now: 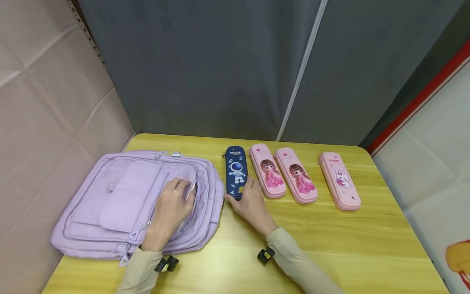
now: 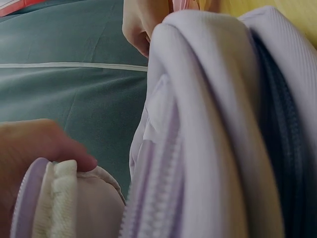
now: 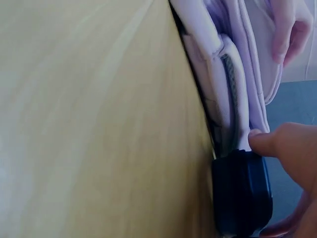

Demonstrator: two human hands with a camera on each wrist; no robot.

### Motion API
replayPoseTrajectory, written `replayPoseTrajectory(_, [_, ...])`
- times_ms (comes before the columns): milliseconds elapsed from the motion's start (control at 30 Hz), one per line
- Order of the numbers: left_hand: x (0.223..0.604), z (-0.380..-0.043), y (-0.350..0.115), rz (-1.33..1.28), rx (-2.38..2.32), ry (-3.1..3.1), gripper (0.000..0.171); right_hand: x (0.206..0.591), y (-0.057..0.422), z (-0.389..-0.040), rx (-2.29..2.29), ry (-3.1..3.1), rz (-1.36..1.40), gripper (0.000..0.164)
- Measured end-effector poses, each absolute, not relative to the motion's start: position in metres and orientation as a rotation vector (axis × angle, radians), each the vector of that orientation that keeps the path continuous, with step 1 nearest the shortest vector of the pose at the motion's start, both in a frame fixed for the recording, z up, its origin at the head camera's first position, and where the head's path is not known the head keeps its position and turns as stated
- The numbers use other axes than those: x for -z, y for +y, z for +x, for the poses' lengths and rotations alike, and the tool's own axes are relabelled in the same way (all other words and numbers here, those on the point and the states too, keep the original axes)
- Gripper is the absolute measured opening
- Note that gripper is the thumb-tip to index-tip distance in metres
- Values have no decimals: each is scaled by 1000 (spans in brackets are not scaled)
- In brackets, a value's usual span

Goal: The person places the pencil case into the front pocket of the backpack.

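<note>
A lilac backpack [image 1: 121,204] lies flat with its front pocket unzipped. My left hand [image 1: 172,204] grips the edge of that pocket's flap, holding it up from the opening. Close up in the left wrist view, the thumb lies over the lifted flap [image 2: 99,198], and the toothed zipper [image 2: 158,183] runs along the facing side. To the right of the bag, a navy pencil case [image 1: 235,169] printed with an astronaut and "SPACE" lies on the table. My right hand [image 1: 253,206] holds its near end, thumb on the left side and fingers on the right.
Two pink pencil cases with a doll print, a left one [image 1: 267,171] and a right one [image 1: 295,175], lie beside the navy one. A pink bunny-print case [image 1: 339,181] sits farther right. A grey curtain [image 1: 205,73] hangs behind the wooden table [image 1: 330,249].
</note>
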State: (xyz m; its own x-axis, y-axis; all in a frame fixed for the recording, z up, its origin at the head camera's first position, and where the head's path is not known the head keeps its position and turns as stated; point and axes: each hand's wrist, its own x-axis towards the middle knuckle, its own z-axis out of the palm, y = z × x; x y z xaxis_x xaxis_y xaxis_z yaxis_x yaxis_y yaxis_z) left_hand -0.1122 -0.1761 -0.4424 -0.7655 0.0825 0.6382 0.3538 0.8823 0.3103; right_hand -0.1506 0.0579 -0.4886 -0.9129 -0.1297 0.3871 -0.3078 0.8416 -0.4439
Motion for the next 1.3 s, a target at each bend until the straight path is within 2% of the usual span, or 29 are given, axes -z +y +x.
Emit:
replayPoseTrajectory(200, [443, -114, -178, -334, 597, -2335, 17, 494, 61, -154, -800, -2724, 267, 98])
replayPoseTrajectory(533, [432, -115, -186, -279, 654, -2258, 10, 491, 70, -154, -998, -2685, 198, 79])
replayPoseTrajectory(833, [414, -114, -198, -208, 717, -2218, 12, 482, 79, -150, -1142, -2659, 166, 80])
replayPoseTrajectory(1300, [399, -114, -212, -110, 767, -2175, 13, 450, 72, -123, -1144, -2580, 442, 76])
